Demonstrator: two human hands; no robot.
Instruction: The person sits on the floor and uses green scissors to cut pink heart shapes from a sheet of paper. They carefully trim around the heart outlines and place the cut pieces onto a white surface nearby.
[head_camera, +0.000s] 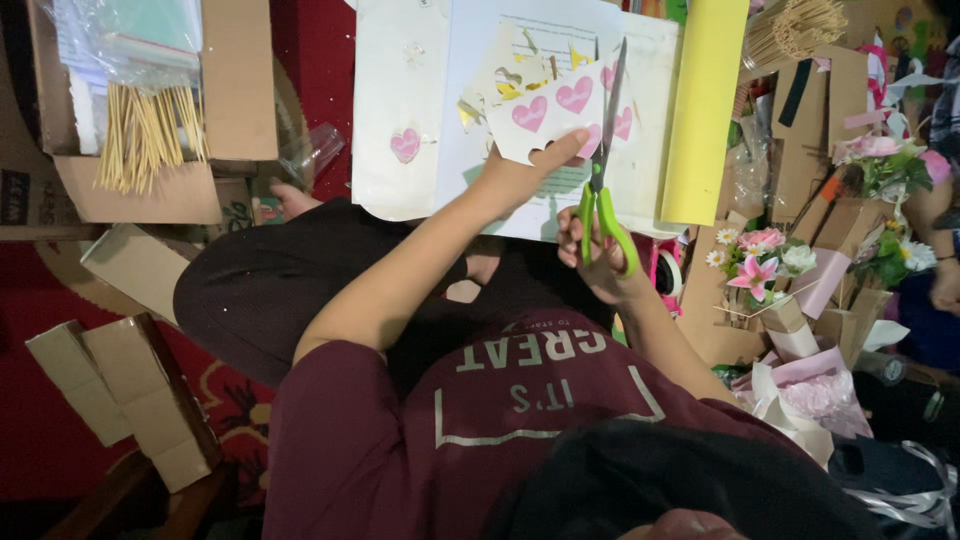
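Note:
My left hand pinches the lower edge of a white sheet printed with pink hearts, holding it up over my lap. My right hand grips green-handled scissors, fingers through the loops. The blades point away from me and lie along the right side of the sheet. Several hearts have been cut out, leaving ragged holes at the sheet's top. One loose pink heart lies on the white paper to the left.
A yellow sheet lies right of the white paper. A cardboard box at left holds bamboo sticks. Folded cardboard boxes sit on the red floor. Artificial flowers and wrapping crowd the right, by another person's arm.

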